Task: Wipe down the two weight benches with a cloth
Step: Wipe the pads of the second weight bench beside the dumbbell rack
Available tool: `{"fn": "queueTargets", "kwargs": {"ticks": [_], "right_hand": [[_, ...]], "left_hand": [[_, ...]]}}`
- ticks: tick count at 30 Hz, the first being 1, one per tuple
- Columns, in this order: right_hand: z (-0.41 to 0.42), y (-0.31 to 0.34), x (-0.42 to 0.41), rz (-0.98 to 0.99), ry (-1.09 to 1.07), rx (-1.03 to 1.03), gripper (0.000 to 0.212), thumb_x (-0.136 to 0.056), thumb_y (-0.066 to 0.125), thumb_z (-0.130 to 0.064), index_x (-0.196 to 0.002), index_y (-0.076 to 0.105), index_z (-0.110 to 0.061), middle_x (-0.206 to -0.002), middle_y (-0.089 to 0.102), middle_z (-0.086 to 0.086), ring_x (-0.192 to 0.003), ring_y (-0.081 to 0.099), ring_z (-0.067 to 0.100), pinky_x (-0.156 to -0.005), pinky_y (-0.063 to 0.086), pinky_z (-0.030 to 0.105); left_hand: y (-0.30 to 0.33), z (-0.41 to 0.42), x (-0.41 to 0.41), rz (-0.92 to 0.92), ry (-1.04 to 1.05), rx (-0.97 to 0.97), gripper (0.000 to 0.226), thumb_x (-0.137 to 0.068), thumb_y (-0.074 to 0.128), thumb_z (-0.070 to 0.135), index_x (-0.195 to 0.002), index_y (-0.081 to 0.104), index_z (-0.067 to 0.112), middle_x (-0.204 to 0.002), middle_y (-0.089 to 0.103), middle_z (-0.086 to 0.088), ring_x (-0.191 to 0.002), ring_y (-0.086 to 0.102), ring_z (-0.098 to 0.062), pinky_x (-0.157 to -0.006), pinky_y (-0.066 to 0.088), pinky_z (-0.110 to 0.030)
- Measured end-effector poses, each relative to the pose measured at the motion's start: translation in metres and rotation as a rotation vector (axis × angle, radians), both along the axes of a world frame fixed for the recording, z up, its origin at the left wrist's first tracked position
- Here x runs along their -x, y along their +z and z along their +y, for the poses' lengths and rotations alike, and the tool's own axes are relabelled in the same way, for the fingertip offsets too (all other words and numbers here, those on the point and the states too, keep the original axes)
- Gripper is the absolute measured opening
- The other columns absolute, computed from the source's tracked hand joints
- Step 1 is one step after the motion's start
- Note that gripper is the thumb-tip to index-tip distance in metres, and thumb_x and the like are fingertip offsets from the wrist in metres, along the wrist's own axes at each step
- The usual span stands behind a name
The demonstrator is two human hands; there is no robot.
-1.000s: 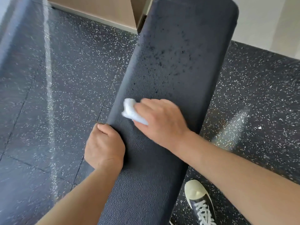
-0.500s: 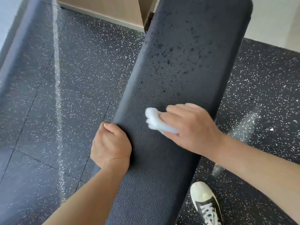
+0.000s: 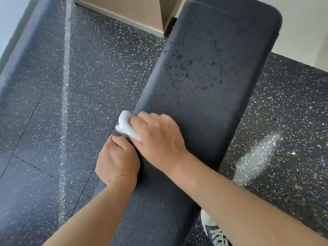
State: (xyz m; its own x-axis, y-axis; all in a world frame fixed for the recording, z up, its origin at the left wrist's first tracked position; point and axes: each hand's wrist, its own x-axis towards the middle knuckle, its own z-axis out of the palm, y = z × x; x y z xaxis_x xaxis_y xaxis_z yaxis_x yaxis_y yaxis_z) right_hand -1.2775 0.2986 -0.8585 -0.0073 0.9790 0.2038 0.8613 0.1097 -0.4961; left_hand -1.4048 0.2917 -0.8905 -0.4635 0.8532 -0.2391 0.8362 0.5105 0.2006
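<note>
The weight bench (image 3: 204, 96) runs as one long dark pad from about 7 o'clock near the person up to 1 o'clock, where its rounded far end sits by a pale wall. That long axis is what the next stroke turns on: the unwiped stretch lies ahead of the right hand (image 3: 158, 139), toward 1 o'clock, so the cloth would have to travel up the pad's length rather than across it.

The right hand lies palm down on the pad at its left edge, its fingers (image 3: 152, 118) curled over a bunched white cloth (image 3: 126, 126) and pressing it to the surface; the cloth pokes out past the fingertips toward 10 o'clock, right at the pad's edge. The left hand (image 3: 118, 162) is just beside it at 7 o'clock, fingers curled round the pad's left edge, seemingly steadying it; the two hands nearly touch. The right hand is the nearer one to the dirty part.

The pad is textured black upholstery. Its far half is peppered with dark droplets or specks, thickest around the middle of that half; the near part under the forearms looks plain, so I judge this bench roughly half done. A second bench is not in view.

Speckled rubber floor (image 3: 71, 103) surrounds the bench, and a sneaker (image 3: 213, 231) shows at 5 o'clock
</note>
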Motion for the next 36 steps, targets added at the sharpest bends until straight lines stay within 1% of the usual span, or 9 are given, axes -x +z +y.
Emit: {"fn": "queueTargets", "kwargs": {"ticks": [2, 5, 9, 13, 16, 22, 28, 30, 36], "right_hand": [[-0.029, -0.001, 0.003, 0.058, 0.052, 0.003, 0.021, -0.100, 0.064, -0.025, -0.082, 0.066, -0.014, -0.073, 0.058, 0.003, -0.065, 0.060, 0.028, -0.059, 0.041, 0.042], [-0.061, -0.003, -0.037, 0.042, 0.107, -0.042, 0.048, -0.113, 0.038, -0.039, -0.080, 0.064, -0.015, -0.069, 0.052, 0.002, -0.061, 0.055, 0.027, -0.055, 0.041, 0.041], [-0.073, -0.009, -0.125, -0.106, 0.202, -0.086, 0.025, -0.104, 0.060, -0.031, -0.087, 0.065, -0.013, -0.071, 0.045, 0.000, -0.060, 0.047, 0.024, -0.052, 0.040, 0.040], [-0.014, -0.008, -0.147, -0.128, -0.068, -0.072, 0.044, -0.108, 0.047, -0.043, -0.079, 0.063, -0.014, -0.068, 0.049, -0.002, -0.058, 0.049, 0.024, -0.050, 0.043, 0.039], [0.030, -0.003, -0.095, -0.100, -0.151, -0.035, 0.038, -0.104, 0.055, -0.044, -0.080, 0.062, -0.016, -0.072, 0.057, -0.002, -0.061, 0.056, 0.024, -0.051, 0.039, 0.034], [0.042, -0.003, 0.019, -0.061, 0.144, 0.005, 0.020, -0.088, 0.075, -0.026, -0.080, 0.063, -0.011, -0.073, 0.057, 0.004, -0.062, 0.059, 0.028, -0.055, 0.031, 0.035], [-0.020, 0.008, -0.066, -0.135, 0.318, 0.050, 0.032, -0.104, 0.059, -0.031, -0.086, 0.069, -0.006, -0.072, 0.053, 0.005, -0.060, 0.052, 0.028, -0.053, 0.045, 0.040], [-0.013, 0.010, -0.102, -0.202, 0.262, 0.053, 0.049, -0.110, 0.043, -0.038, -0.084, 0.068, -0.004, -0.070, 0.054, 0.006, -0.058, 0.053, 0.031, -0.052, 0.047, 0.039], [0.050, 0.006, -0.092, -0.218, -0.169, 0.179, 0.029, -0.105, 0.056, -0.040, -0.093, 0.055, -0.013, -0.086, 0.058, 0.002, -0.078, 0.060, 0.034, -0.062, 0.041, 0.039]], "left_hand": [[0.002, -0.001, 0.001, 0.006, -0.014, 0.011, 0.030, -0.094, 0.035, 0.038, -0.070, 0.044, 0.022, -0.062, 0.042, 0.007, -0.059, 0.043, -0.027, -0.065, 0.034, -0.037], [0.001, -0.001, 0.000, -0.005, -0.008, -0.024, 0.038, -0.098, 0.022, 0.039, -0.076, 0.048, 0.021, -0.067, 0.043, 0.004, -0.071, 0.044, -0.030, -0.070, 0.033, -0.039], [0.000, -0.002, -0.001, -0.015, 0.000, -0.063, 0.040, -0.100, 0.022, 0.037, -0.082, 0.052, 0.018, -0.086, 0.066, -0.014, -0.083, 0.058, -0.039, -0.072, 0.034, -0.041], [0.003, -0.003, -0.002, -0.048, -0.006, -0.070, 0.040, -0.098, 0.019, 0.038, -0.079, 0.050, 0.020, -0.089, 0.068, -0.015, -0.081, 0.057, -0.038, -0.069, 0.034, -0.040], [0.005, -0.002, -0.002, -0.075, 0.001, -0.054, 0.043, -0.097, 0.019, 0.038, -0.080, 0.053, 0.019, -0.083, 0.065, -0.010, -0.074, 0.046, -0.031, -0.067, 0.034, -0.040], [0.005, 0.001, -0.001, -0.122, 0.009, 0.011, 0.038, -0.100, 0.023, 0.033, -0.081, 0.053, 0.018, -0.085, 0.062, -0.005, -0.079, 0.050, -0.031, -0.068, 0.037, -0.041], [0.009, 0.000, 0.001, -0.149, -0.041, -0.015, 0.033, -0.102, 0.026, 0.031, -0.081, 0.049, 0.018, -0.086, 0.061, -0.004, -0.082, 0.055, -0.033, -0.065, 0.031, -0.039], [0.010, 0.000, 0.002, -0.159, -0.054, -0.018, 0.034, -0.101, 0.024, 0.033, -0.083, 0.049, 0.019, -0.087, 0.062, -0.005, -0.084, 0.057, -0.034, -0.065, 0.033, -0.039], [0.015, 0.001, 0.002, -0.219, -0.056, 0.006, 0.037, -0.099, 0.020, 0.036, -0.085, 0.050, 0.019, -0.091, 0.063, -0.006, -0.088, 0.058, -0.036, -0.069, 0.043, -0.044]]}}
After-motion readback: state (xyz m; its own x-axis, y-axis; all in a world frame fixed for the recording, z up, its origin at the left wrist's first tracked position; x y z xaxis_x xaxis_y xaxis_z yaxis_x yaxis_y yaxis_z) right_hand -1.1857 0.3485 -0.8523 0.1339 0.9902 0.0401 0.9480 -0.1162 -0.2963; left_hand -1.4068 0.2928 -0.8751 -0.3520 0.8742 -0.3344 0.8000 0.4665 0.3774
